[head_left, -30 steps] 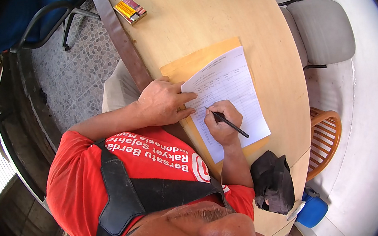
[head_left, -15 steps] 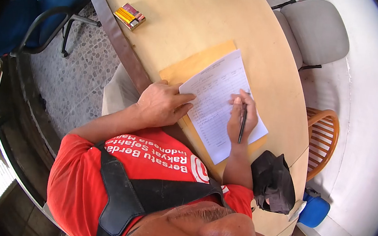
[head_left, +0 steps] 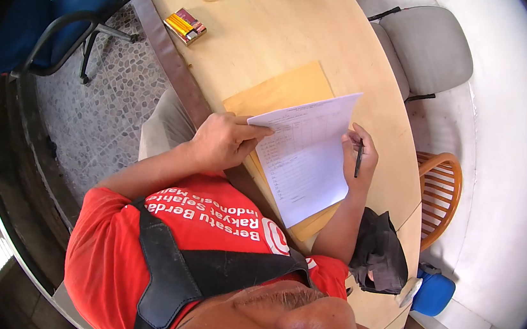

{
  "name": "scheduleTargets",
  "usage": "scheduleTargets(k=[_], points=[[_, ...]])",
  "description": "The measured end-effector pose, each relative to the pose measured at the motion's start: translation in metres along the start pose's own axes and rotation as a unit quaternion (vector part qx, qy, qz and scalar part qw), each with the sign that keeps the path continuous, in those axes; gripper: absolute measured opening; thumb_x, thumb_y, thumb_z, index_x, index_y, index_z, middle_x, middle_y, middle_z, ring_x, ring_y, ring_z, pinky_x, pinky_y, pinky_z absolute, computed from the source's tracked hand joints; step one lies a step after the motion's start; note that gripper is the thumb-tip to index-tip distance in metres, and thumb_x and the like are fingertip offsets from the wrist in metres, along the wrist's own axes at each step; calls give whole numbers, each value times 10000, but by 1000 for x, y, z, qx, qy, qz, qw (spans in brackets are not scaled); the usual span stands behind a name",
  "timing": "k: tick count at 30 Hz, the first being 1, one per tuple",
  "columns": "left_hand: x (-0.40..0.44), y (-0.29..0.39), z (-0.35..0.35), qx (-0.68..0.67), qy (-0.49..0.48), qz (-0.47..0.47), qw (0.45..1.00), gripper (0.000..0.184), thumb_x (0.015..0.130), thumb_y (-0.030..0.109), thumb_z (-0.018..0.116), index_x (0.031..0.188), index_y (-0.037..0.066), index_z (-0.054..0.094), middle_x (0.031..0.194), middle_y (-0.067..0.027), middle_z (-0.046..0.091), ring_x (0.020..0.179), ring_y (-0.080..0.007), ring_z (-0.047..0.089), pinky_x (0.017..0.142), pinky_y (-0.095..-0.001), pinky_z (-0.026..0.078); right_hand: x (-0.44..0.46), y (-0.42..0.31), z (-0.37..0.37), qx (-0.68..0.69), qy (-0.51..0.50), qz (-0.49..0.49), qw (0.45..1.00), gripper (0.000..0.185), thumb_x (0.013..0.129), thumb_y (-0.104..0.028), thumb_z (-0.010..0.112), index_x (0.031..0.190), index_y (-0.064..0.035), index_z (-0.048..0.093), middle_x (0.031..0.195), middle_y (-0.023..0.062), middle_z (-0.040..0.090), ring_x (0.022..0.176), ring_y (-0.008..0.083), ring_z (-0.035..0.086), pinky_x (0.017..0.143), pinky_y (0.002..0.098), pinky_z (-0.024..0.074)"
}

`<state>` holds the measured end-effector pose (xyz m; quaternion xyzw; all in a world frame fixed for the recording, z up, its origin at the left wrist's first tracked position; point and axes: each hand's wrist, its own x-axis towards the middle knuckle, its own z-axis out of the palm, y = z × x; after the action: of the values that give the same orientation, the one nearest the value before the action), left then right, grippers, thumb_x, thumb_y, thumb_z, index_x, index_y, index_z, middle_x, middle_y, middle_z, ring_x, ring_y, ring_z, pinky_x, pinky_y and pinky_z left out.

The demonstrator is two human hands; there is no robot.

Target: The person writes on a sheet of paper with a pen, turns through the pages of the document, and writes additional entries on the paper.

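Note:
My left hand (head_left: 227, 140) pinches the left edge of a white lined form (head_left: 302, 162) with handwriting on it. The form's far part is raised and bent upward, while its near part lies over a yellow-brown envelope (head_left: 284, 89). At the form's right edge is my right hand (head_left: 361, 154), its fingers closed around a dark pen (head_left: 359, 158) that points back toward me. The thumb of that hand is at the paper's edge; whether it grips the sheet as well I cannot tell.
A cigarette pack (head_left: 192, 18) with a yellow lighter (head_left: 180, 26) lies farther up the wooden table (head_left: 258, 35). A black bag (head_left: 382, 254) rests beside my right forearm. Chairs stand around, including a grey chair (head_left: 433, 50) and a blue office chair (head_left: 80, 10).
My right hand has moved from over the form to its right edge, still holding the pen. The form's far part has lifted and bent upward. My left hand stays at the left edge.

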<state>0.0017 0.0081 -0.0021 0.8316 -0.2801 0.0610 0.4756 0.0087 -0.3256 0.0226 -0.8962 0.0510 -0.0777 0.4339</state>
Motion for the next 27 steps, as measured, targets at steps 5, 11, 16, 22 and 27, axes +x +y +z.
scheduleTargets(k=[5, 11, 16, 22, 27], points=[[2, -3, 2, -4, -16, -39, 999, 244, 872, 30, 753, 1112, 67, 780, 888, -185, 734, 752, -354, 715, 659, -420, 571, 2, 12, 1, 60, -7, 19, 998, 422, 850, -59, 849, 1223, 36, 676, 930, 64, 677, 880, 139, 643, 794, 282, 546], [4, 7, -13, -95, -28, -199, 975, 724, 939, 82, 746, 1591, 94, 430, 879, -180, 733, 656, -148, 617, 648, -284, 500, 5, 22, -2, 156, -43, 59, 985, 381, 859, 28, 818, 1205, 36, 660, 947, 6, 630, 848, 102, 595, 801, 238, 507], [2, -11, -15, -316, 10, -172, 933, 762, 1014, 78, 627, 1670, 104, 240, 935, -67, 728, 702, -77, 499, 682, -264, 457, 9, 34, -6, 265, -19, 76, 961, 320, 866, 17, 818, 1151, 48, 676, 940, 21, 658, 857, 96, 603, 783, 235, 501], [14, -6, -24, -305, -45, -174, 935, 675, 1038, 42, 605, 1641, 48, 301, 934, -38, 710, 836, -50, 555, 767, -229, 463, 12, 41, -9, 263, -34, 83, 961, 290, 914, -6, 775, 1169, 78, 667, 1010, 69, 705, 899, 122, 627, 863, 267, 508], [18, -9, -19, -297, -25, -200, 933, 644, 1013, 26, 611, 1610, 39, 370, 900, -27, 700, 836, -42, 548, 754, -231, 459, 12, 38, -9, 276, -20, 102, 955, 266, 944, -18, 746, 1180, 83, 672, 1008, 81, 715, 899, 120, 640, 864, 261, 519]])
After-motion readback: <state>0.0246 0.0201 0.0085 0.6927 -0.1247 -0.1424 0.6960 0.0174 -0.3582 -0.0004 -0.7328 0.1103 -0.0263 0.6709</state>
